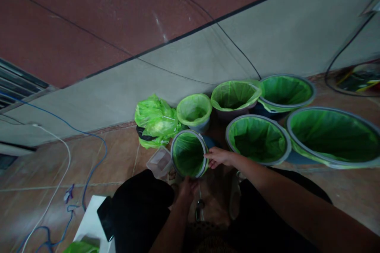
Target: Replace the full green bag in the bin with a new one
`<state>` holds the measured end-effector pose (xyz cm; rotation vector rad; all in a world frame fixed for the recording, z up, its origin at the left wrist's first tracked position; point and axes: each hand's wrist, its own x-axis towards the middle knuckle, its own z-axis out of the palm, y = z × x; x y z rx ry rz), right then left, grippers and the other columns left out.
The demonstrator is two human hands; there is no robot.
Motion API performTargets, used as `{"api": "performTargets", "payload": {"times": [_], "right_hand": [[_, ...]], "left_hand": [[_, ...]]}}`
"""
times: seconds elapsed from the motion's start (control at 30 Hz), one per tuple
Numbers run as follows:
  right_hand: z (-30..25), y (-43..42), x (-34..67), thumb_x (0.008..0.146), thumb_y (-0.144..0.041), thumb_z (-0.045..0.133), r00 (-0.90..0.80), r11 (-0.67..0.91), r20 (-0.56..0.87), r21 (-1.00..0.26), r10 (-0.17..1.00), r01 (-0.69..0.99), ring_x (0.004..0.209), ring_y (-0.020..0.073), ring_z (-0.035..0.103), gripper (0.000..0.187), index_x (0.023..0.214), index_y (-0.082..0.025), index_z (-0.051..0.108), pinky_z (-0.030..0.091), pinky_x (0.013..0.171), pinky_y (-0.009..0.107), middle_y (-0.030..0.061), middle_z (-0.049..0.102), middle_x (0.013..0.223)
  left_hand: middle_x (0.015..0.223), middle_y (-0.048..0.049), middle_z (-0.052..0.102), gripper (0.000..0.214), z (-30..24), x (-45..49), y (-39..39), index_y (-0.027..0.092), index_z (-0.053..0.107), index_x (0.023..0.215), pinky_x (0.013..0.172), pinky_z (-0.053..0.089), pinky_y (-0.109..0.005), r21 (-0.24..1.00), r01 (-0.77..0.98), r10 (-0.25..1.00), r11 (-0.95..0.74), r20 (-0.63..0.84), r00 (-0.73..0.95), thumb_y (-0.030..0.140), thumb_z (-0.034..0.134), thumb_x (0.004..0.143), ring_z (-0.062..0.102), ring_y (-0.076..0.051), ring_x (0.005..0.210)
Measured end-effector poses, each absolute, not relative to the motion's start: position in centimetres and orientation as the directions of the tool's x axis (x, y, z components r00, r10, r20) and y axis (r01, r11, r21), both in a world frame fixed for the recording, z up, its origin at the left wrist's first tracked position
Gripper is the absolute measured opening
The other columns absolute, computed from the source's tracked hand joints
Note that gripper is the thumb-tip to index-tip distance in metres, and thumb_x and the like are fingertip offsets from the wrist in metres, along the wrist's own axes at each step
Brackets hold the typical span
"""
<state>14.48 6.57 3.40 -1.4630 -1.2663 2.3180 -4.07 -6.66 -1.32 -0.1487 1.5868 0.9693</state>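
A small bin (188, 152) lined with a green bag is tilted toward me on the tiled floor. My right hand (219, 157) pinches its grey rim on the right side. My left hand (187, 188) grips the bin from below, at its near edge; its fingers are partly hidden. My dark-clothed knees sit either side of my arms.
Several more green-lined bins (257, 138) stand in rows to the right against a grey wall. A bunched pile of green bags (154, 120) and a clear plastic box (159, 162) lie left of the bin. Cables (89, 174) trail on the left floor; a phone (104, 214) rests on a white surface.
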Motion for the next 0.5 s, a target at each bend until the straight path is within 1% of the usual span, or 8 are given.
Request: {"api": "performTargets", "payload": {"times": [0.1,0.2,0.3,0.37,0.43,0.5], "right_hand": [[3.4,6.5,14.7,0.092,-0.03,0.062,-0.545,-0.628,-0.702,-0.69,0.46,0.359,0.056,0.0107,0.062,0.02,0.081,-0.014,0.055,0.052,0.056,0.021,0.0007,0.063,0.061],[3.5,6.9,14.9,0.089,-0.026,0.066,-0.515,-0.627,-0.698,-0.7,0.498,0.343,0.055,0.0095,0.061,0.018,0.078,-0.014,0.056,0.049,0.054,0.019,-0.0004,0.063,0.061],[3.7,7.4,14.9,0.09,-0.022,0.063,-0.478,-0.622,-0.657,-0.739,0.583,0.258,0.056,0.0066,0.06,0.014,0.079,-0.014,0.059,0.048,0.055,0.017,-0.0022,0.062,0.065],[3.9,7.5,14.8,0.09,-0.018,0.06,-0.452,-0.611,-0.648,-0.751,0.613,0.249,0.056,0.0053,0.058,0.013,0.079,-0.014,0.059,0.046,0.055,0.016,-0.0028,0.061,0.065],[4.1,7.6,14.7,0.089,-0.015,0.06,-0.44,-0.607,-0.661,-0.744,0.607,0.28,0.056,0.0052,0.058,0.012,0.077,-0.014,0.06,0.045,0.053,0.015,-0.0033,0.06,0.063],[4.2,7.5,14.6,0.088,-0.015,0.06,-0.445,-0.609,-0.684,-0.725,0.578,0.323,0.054,0.0061,0.058,0.012,0.077,-0.014,0.061,0.045,0.053,0.017,-0.0032,0.06,0.061]], "left_hand": [[0.078,-0.0067,0.068,0.012,-0.2,-4.6,-5.1,0.014,0.063,0.097,0.067,0.057,-0.027,0.521,-0.562,0.404,0.642,-0.854,-0.33,0.02,0.06,0.087,0.068,-0.016,0.067],[0.08,-0.0076,0.069,0.016,0.2,-5.2,-4.5,0.014,0.063,0.099,0.068,0.058,-0.029,0.543,-0.528,0.413,0.653,-0.84,-0.353,0.017,0.063,0.084,0.069,-0.018,0.07],[0.086,-0.0082,0.07,0.023,-0.2,-5.7,-4.9,0.017,0.061,0.103,0.068,0.059,-0.032,0.558,-0.465,0.415,0.687,-0.827,-0.38,0.018,0.066,0.081,0.07,-0.019,0.074],[0.086,-0.0079,0.07,0.024,-0.6,-6.1,-5.3,0.018,0.06,0.103,0.066,0.059,-0.032,0.551,-0.415,0.409,0.724,-0.828,-0.384,0.02,0.067,0.081,0.069,-0.019,0.074],[0.086,-0.0078,0.069,0.021,-1.1,-6.4,-5.6,0.018,0.059,0.101,0.065,0.059,-0.032,0.544,-0.375,0.407,0.751,-0.828,-0.386,0.021,0.066,0.081,0.069,-0.018,0.073],[0.088,-0.0087,0.069,0.018,-1.4,-6.6,-5.8,0.017,0.059,0.098,0.065,0.059,-0.031,0.548,-0.351,0.413,0.759,-0.822,-0.391,0.02,0.065,0.081,0.069,-0.018,0.074]]}}
